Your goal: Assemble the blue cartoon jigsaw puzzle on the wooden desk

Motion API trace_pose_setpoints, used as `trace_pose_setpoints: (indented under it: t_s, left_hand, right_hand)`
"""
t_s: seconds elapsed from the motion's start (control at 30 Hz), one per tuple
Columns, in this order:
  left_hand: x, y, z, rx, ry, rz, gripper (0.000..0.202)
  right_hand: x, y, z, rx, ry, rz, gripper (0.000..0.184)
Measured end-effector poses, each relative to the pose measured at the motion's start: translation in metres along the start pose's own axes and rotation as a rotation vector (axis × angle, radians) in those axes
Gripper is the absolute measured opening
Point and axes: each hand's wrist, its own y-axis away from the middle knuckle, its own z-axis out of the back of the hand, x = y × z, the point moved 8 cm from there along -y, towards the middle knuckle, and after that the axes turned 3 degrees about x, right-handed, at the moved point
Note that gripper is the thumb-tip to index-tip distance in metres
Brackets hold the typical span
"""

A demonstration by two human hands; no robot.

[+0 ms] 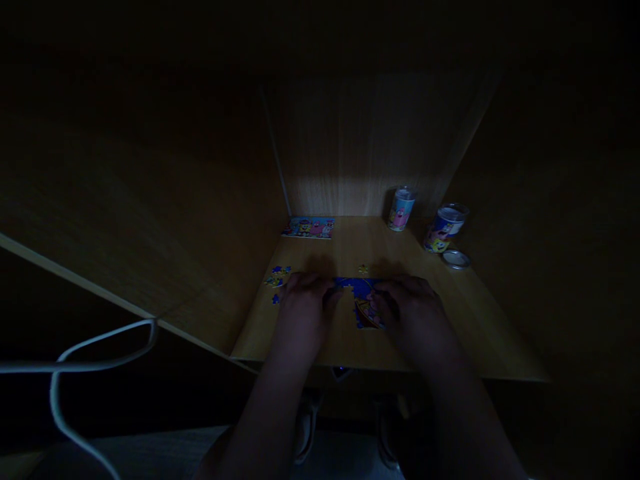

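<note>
A partly joined jigsaw puzzle (367, 303) in blue, brown and pink lies on the wooden board, with a gap at its lower left. My left hand (305, 307) is closed at the puzzle's upper left end, thumb and forefinger on its edge. At the right edge, my right hand (413, 307) is closed with its fingertips against the puzzle. Both palms and some fingertips are hard to see in the dim light. One loose yellow puzzle piece (363, 269) lies just beyond the puzzle. Several loose puzzle pieces (274, 282) sit left of my left hand.
A finished-looking cartoon puzzle (310, 227) lies at the back left. Two printed cans (401, 209) with clear tops stand at the back right, a round metal lid (456, 259) beside the nearer one. Wooden walls enclose the board. A white cable (100, 365) hangs at left.
</note>
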Motion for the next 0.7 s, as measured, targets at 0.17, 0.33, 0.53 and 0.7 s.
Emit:
trace_pose_setpoints:
  t_s: [0.17, 0.33, 0.53, 0.7]
  left_hand:
    - [0.0004, -0.0006, -0.0002, -0.012, -0.037, 0.031, 0.009]
    - [0.0006, -0.0024, -0.0017, 0.016, -0.011, 0.027, 0.01]
    - [0.004, -0.0011, -0.0003, -0.008, 0.057, 0.036, 0.018]
    - [0.0089, -0.0012, 0.0001, -0.027, 0.005, 0.076, 0.021]
  right_hand:
    - [0.0, -0.0002, -0.0011, -0.004, 0.006, 0.013, 0.021]
    - [0.0006, -0.0001, -0.0006, 0.001, 0.013, 0.007, 0.021]
    - [0.0016, 0.0008, 0.0009, 0.0, 0.019, 0.006, 0.021]
    - [-0.0006, 0.0009, -0.0008, -0.011, 0.004, 0.011, 0.022]
